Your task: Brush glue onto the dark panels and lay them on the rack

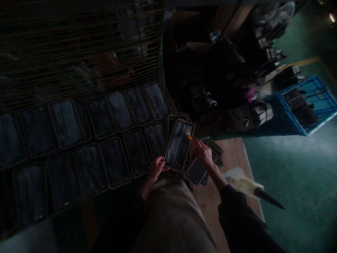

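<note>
My left hand [158, 166] grips the lower left corner of a dark rectangular panel [177, 149] with rounded corners and a pale rim. Whitish streaks run along the panel's face, and it is held tilted. In my right hand [204, 153] is a brush [190, 138] with an orange-yellow handle; its pale bristles rest against the panel's upper right part. Beneath and to the right of the panel lies a loose pile of similar dark panels [197, 172]. The picture is dim, so fine detail is hard to make out.
Two rows of streaked panels [113, 160] lie on the left beside a wire rack [137, 66]. A wooden board [234, 154] carries a pale bottle with a dark nozzle [243, 185]. Dark bundles [223, 123] and a blue crate [306, 131] stand at the upper right on green floor.
</note>
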A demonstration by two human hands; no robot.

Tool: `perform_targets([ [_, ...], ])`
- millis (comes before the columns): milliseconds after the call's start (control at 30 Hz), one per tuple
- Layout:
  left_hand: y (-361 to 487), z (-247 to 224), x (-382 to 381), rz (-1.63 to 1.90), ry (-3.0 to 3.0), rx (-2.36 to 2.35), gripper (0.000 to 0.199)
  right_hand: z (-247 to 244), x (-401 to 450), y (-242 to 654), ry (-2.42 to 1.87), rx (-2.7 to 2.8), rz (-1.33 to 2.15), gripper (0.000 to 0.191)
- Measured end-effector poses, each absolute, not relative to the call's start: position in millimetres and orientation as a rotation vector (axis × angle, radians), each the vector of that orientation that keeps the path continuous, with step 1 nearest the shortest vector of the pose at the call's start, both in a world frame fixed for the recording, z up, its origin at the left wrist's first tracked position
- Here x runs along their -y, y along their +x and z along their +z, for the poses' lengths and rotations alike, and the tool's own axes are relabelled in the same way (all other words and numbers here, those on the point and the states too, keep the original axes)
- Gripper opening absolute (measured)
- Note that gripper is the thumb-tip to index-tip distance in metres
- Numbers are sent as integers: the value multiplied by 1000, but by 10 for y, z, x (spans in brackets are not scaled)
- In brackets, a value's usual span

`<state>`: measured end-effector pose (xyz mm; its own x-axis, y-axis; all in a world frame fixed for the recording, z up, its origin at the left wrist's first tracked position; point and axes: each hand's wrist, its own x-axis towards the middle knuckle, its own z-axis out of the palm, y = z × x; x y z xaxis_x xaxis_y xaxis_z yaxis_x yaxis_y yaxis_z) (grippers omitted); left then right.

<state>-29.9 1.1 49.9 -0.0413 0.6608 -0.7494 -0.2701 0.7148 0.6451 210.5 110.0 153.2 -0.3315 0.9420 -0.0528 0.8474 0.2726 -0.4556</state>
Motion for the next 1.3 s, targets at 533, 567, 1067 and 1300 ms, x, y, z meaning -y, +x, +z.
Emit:
perform_targets([
  [533, -274, 538, 62, 825, 302, -1399, 26, 1766, 219, 1723, -1651, 1885, 1240, 24],
  [567, -276, 539, 67, 830, 305, -1378, 27, 1739, 210, 1680, -1653, 1794, 1260, 25],
  [1067, -233, 446, 68, 799, 348, -1435, 17, 1562, 258, 2011, -1899, 1521, 1106, 36],
  [1300, -237, 453, 40, 757, 417, -1450, 13, 1468, 108, 2125, -1848, 1530, 1180, 37],
])
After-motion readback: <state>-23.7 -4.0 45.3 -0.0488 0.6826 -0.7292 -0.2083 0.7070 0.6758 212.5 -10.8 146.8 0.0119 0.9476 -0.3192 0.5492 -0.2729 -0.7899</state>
